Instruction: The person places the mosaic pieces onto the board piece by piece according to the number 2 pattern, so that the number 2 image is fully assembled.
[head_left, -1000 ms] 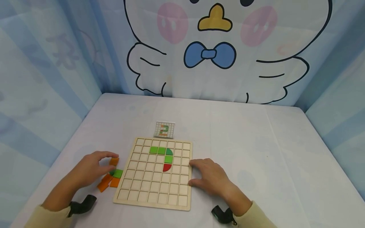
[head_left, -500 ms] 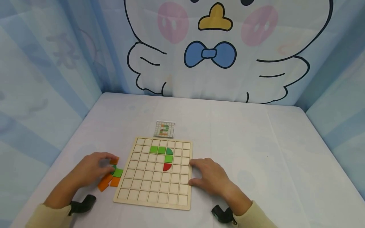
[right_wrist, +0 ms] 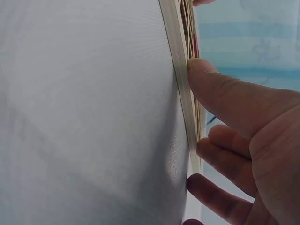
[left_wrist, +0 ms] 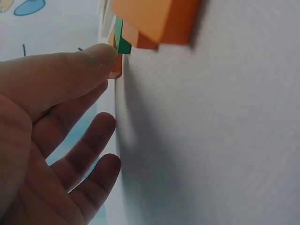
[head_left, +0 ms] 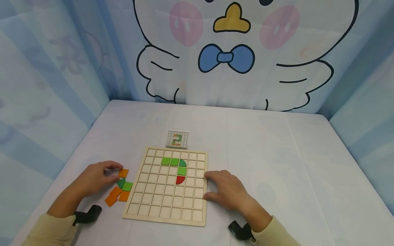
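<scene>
My left hand (head_left: 93,177) hovers at the left of the loose pieces, its thumb and index finger apart. Just beyond its fingertips lie an orange square block (head_left: 123,173) and a dark green rounded block (head_left: 121,183). In the left wrist view the thumb tip overlaps the green block (left_wrist: 123,41); contact cannot be told. My right hand (head_left: 228,189) touches the right edge of the wooden grid board (head_left: 164,220) with thumb and index finger. Set in the board are several green squares (head_left: 174,162), a dark green quarter-round (head_left: 183,163) and a red quarter-round (head_left: 180,179).
Beside the board's left edge lie a light green square (head_left: 127,186) and more orange blocks (head_left: 124,196). A small pattern card (head_left: 177,139) showing a coloured figure lies behind the board. The white table (head_left: 277,164) is bordered by curtains (head_left: 46,85).
My left hand has drawn back slightly to the left, uncovering the dark green block and the nearby orange square. The green block has shifted a little. My right hand stays put.
</scene>
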The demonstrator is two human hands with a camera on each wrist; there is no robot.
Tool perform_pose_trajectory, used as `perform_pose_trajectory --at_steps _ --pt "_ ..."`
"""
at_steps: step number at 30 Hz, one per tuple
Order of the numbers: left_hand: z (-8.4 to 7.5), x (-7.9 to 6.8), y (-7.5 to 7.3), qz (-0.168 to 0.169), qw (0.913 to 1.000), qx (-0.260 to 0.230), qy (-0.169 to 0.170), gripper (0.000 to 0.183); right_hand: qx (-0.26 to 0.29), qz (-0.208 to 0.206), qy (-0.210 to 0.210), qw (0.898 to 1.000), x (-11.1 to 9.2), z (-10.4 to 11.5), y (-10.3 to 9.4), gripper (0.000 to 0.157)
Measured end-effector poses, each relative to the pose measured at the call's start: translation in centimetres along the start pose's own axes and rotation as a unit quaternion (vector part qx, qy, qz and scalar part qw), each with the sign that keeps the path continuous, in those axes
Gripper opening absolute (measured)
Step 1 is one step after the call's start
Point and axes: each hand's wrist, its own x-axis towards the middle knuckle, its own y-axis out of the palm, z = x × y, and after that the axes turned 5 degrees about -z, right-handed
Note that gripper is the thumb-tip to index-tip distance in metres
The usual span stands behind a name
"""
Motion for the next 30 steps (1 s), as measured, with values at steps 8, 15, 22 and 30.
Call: perform_pose_trajectory --at_steps 8,15,22,30 --pt "0.2 0.4 0.1 -0.001 0.9999 0.012 0.012 0.029 0.0 0.003 0.002 1.0 0.0 0.1 -0.1 0.055" --pt "0.1 0.5 0.2 -0.003 0.9998 0.018 0.011 0.025 0.002 0.005 0.006 1.0 0.1 0.1 -0.1 0.055" --pt "-0.5 0.7 0.2 0.003 0.9994 0.035 -0.007 0.025 0.007 0.006 0.007 1.0 0.1 0.1 -0.1 0.054" --pt "-0.8 0.8 0.1 0.004 0.999 0.044 -0.01 0.025 0.009 0.008 0.014 1.0 0.0 0.1 0.0 0.055"
